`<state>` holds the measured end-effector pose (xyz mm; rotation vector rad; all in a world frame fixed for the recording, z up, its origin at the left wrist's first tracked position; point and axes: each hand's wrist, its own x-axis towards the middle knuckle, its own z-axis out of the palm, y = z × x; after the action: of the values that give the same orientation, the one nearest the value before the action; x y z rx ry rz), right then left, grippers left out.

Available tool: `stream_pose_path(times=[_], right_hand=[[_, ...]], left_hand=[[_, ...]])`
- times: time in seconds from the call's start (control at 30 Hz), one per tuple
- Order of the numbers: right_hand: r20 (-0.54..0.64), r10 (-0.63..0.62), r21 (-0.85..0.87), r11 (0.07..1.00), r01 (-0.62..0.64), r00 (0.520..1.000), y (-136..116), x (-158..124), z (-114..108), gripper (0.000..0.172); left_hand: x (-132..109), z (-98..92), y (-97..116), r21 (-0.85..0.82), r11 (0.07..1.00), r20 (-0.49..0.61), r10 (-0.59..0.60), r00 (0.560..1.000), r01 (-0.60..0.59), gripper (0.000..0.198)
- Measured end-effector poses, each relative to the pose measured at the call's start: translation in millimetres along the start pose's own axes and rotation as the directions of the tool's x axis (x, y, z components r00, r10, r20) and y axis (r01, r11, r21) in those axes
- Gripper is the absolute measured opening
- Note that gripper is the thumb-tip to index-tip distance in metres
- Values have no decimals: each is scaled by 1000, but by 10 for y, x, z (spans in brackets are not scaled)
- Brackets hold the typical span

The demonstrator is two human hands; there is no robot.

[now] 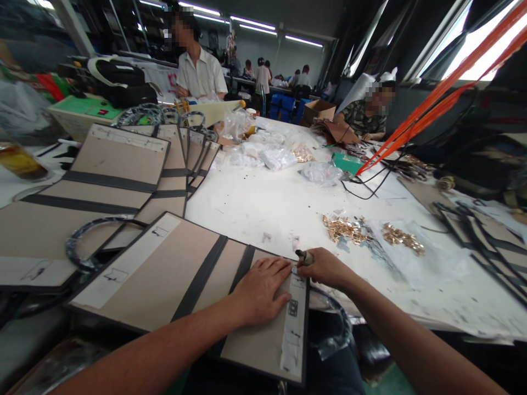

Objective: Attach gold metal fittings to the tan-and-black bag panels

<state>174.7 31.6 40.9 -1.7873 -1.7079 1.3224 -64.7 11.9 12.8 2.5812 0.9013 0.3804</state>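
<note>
A tan bag panel (197,244) with black edging, dark cross strips and white end strips lies across the table edge and my lap. My left hand (263,291) rests flat on its right part, fingers stretched toward the white strip. At the panel's far right corner, my right hand (327,267) is closed around a short tool (304,257) with a wrapped handle and a dark end; its exact kind is unclear. Below that hand hangs a plastic-wrapped handle loop (340,315).
More tan panels (119,159) with wrapped handles overlap at the left. Small gold metal pieces (346,227) lie in piles on the white table (255,203). Orange straps (432,99) hang at the right. Two people sit across the table; others are farther back.
</note>
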Motion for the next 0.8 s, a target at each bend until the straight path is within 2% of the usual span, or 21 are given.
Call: stream_pose_path(times=[0.2, 0.5, 0.8], right_hand=[[12, 5, 3, 1000, -5, 1000, 0, 20, -12, 10], [62, 50, 4, 999, -50, 997, -133, -12, -64, 13], [138, 50, -90, 995, -37, 989, -198, 38, -126, 14]], left_hand=[[-3, 15, -6, -3, 1000, -13, 9, 1000, -9, 68], [-4, 4, 1, -11, 1000, -13, 8, 1000, -8, 69], [-2, 11, 3, -24, 1000, -15, 6, 1000, -6, 71]])
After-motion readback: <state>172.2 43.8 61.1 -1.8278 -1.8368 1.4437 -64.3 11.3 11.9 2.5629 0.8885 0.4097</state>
